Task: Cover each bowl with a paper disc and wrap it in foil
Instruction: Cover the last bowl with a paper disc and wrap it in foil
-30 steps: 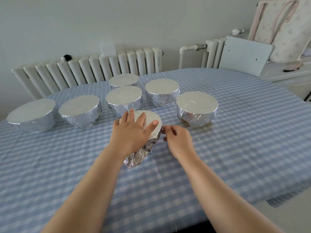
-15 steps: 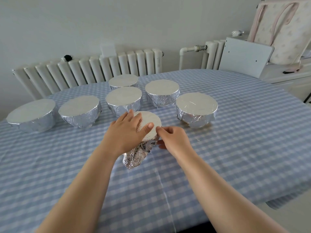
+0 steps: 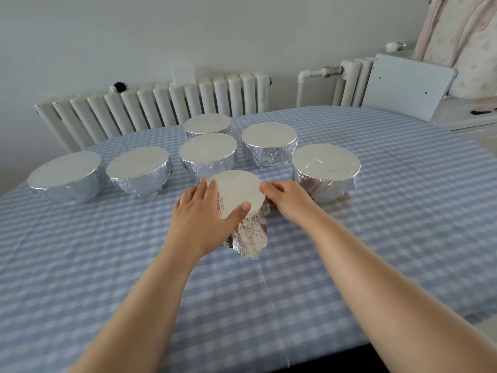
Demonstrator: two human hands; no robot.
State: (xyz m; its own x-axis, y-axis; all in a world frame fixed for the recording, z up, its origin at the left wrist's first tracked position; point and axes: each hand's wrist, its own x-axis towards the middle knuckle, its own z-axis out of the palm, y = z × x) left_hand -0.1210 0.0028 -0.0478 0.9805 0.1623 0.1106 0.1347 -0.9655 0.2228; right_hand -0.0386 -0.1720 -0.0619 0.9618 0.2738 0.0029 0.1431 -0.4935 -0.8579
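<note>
At table centre, the left hand point(image 3: 200, 211) grips the foil-wrapped bowl point(image 3: 239, 200) from 9 o'clock while the right hand point(image 3: 286, 197) pinches its foil rim at 3 o'clock, with 6 finished bowls point(image 3: 207, 154) behind toward 12.

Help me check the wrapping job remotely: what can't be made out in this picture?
- Head view: the near bowl's left side, hidden by the left hand.
- Its right edge and what the fingertips do there, hidden by the right hand.
- Bowl contents, under paper discs.
- The farthest bowl's lower wall, behind another bowl.
</note>
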